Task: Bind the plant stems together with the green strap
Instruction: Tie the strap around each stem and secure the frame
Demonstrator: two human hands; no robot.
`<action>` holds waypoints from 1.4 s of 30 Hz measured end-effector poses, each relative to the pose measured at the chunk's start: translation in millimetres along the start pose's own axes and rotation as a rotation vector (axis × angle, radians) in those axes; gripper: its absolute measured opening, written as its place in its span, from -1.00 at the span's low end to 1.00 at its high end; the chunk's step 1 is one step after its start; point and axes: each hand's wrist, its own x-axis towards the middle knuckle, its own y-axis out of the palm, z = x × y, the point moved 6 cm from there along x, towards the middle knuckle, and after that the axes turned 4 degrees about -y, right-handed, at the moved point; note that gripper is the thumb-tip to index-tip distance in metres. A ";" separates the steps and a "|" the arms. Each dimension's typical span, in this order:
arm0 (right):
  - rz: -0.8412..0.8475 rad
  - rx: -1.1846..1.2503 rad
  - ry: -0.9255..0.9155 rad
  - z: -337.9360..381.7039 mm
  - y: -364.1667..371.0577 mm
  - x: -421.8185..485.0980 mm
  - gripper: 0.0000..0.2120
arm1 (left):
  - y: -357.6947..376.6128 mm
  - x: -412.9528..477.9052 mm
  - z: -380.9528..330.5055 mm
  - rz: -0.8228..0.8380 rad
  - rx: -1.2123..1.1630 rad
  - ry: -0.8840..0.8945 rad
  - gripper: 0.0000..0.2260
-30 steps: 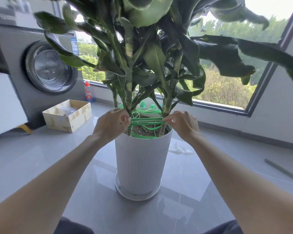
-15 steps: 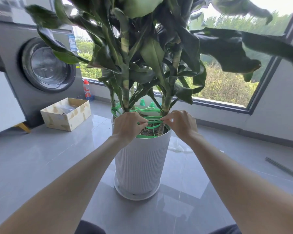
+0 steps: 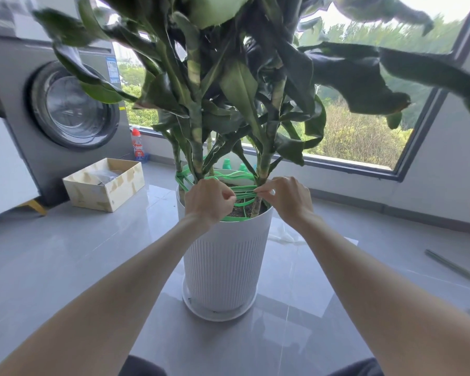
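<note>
Above the rim of the ribbed white plastic pot (image 3: 225, 261), your left hand (image 3: 209, 200) and right hand (image 3: 288, 199) each pinch, fingers curled, the flat green strap (image 3: 243, 189), looped several times round the thick green stems (image 3: 264, 169) but seemingly not yet tied.

A single wide-angle camera, worn on the head, is looking forward and down along both forearms (image 3: 125, 289). It is sitting close above the white pot (image 3: 223, 256), with left hand (image 3: 208, 200) and right hand (image 3: 289, 198) lying near mid-frame, and is facing the window (image 3: 364, 142) across the floor (image 3: 65, 253).
</note>
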 end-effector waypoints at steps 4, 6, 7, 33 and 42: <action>0.009 -0.013 0.010 4.4 -1.5 0.3 -0.86 | 0.8 1.3 0.5 -0.037 -0.001 -0.080 -0.85; 0.008 -0.036 0.014 6.2 -1.5 1.6 -0.87 | 1.5 2.4 0.7 -0.050 0.017 -0.098 -0.85; 0.009 -0.049 0.015 6.8 -0.4 3.0 -0.86 | 1.6 2.6 0.3 -0.054 0.028 -0.103 -0.85; 0.112 -0.062 -0.068 39.4 26.1 13.4 -0.70 | -36.9 -4.9 41.4 -0.068 0.048 0.126 -0.87; 0.084 -0.048 -0.055 42.9 26.7 13.1 -0.70 | -36.9 -5.7 56.0 -0.023 0.019 0.038 -0.92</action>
